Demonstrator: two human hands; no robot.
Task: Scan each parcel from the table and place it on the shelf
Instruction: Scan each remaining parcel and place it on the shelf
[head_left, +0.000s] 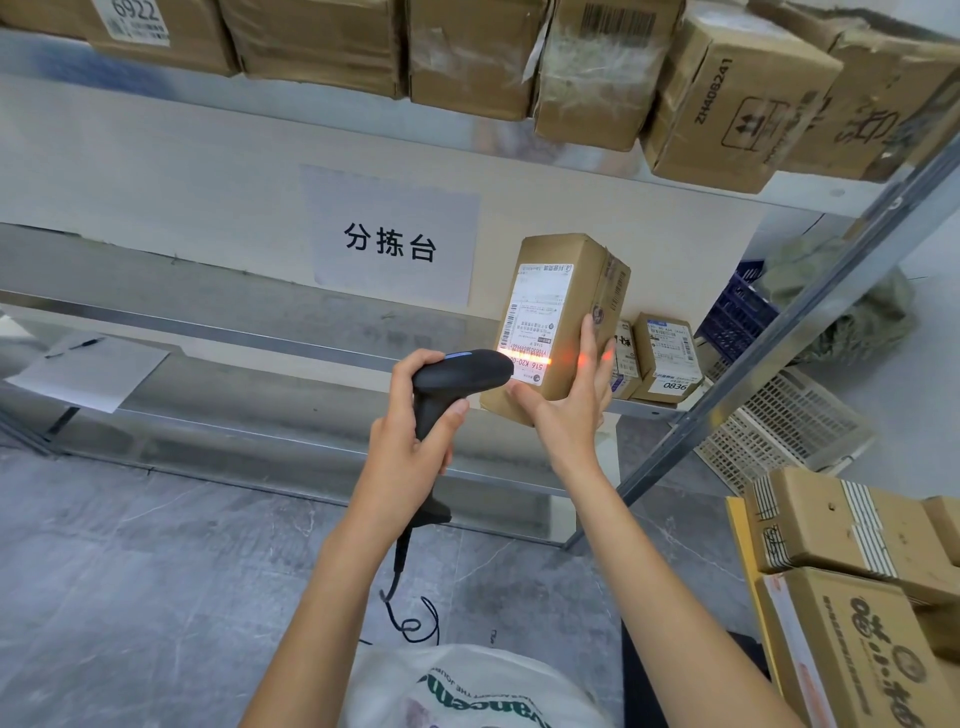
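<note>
My right hand (569, 402) grips a tall brown cardboard parcel (558, 291) from below and the side, holding it upright in front of the metal shelf (291, 343). A white shipping label faces me. My left hand (410, 436) grips the handle of a black barcode scanner (460, 376), its head almost touching the label. An orange-red scan line falls across the lower label and onto my right fingers. The scanner's cable (410, 613) hangs down to the floor.
Two small labelled parcels (662, 358) stand on the shelf behind the held one. Several boxes (467, 52) fill the upper shelf. A paper with a pen (91, 371) lies at the left. Stacked cartons (852, 571) stand at lower right, white and blue crates (779, 415) behind the shelf post.
</note>
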